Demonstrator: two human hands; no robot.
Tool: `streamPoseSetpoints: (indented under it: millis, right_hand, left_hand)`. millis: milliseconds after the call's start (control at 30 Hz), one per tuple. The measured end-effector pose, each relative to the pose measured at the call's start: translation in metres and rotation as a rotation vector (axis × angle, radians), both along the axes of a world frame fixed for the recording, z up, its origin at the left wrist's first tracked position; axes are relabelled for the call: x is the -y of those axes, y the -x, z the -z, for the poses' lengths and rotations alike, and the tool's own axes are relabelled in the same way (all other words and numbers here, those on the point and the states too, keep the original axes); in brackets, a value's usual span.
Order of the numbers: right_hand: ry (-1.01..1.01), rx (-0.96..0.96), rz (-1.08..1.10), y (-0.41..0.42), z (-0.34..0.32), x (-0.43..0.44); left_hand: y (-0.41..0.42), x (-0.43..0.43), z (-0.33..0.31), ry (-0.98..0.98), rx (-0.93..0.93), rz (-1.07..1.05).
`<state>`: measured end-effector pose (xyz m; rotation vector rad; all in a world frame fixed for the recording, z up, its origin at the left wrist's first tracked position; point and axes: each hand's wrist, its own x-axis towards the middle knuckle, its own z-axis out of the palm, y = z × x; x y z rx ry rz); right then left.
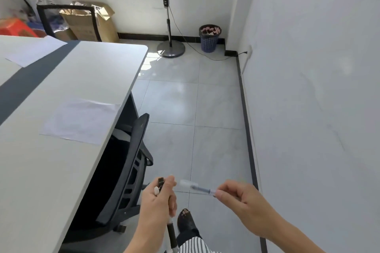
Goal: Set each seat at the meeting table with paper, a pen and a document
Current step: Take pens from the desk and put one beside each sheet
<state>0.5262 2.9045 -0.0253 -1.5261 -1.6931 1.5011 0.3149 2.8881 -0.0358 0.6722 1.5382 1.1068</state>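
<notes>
Clear pen (197,188) pinched at one end by right hand (240,201), held over the floor (216,109), off the table (30,170); left hand (158,203) grips dark pens (172,234) upright. Paper sheet (80,121) lies flat at the table's right edge, above the tucked chair (131,170). Second sheet (33,50) sits past the dark centre strip (30,80), toward the far-left edge.

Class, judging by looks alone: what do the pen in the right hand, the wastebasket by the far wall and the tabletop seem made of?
The pen in the right hand: clear plastic, the dark refill shows through. The wastebasket: blue moulded plastic, probably, given its regular lattice wall. The tabletop: likely laminate over board, pale, smooth, matte; the core is not visible.
</notes>
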Motion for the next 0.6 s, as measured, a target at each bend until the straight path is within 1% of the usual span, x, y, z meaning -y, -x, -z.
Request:
streamPoseSetpoints:
  millis: [167,267,400,600]
  right_hand:
    - [-0.058,0.095,0.206,-0.025,-0.005,-0.090]
    - [-0.047,0.073,0.316,-0.035,-0.002,-0.131]
    - [0.008,0.044,0.370,-0.045,0.009,-0.189]
    - [0.051,0.058,0.321,-0.058,0.033,-0.319]
  left_hand:
    - [0.027,-0.103,-0.005,0.003,-0.054,0.019]
    - [0.030,-0.155,-0.010,0.019,-0.055,0.048]
    - [0.029,-0.217,-0.007,0.026,-0.021,0.001]
    - [0.023,-0.310,0.006,0.063,0.006,-0.124]
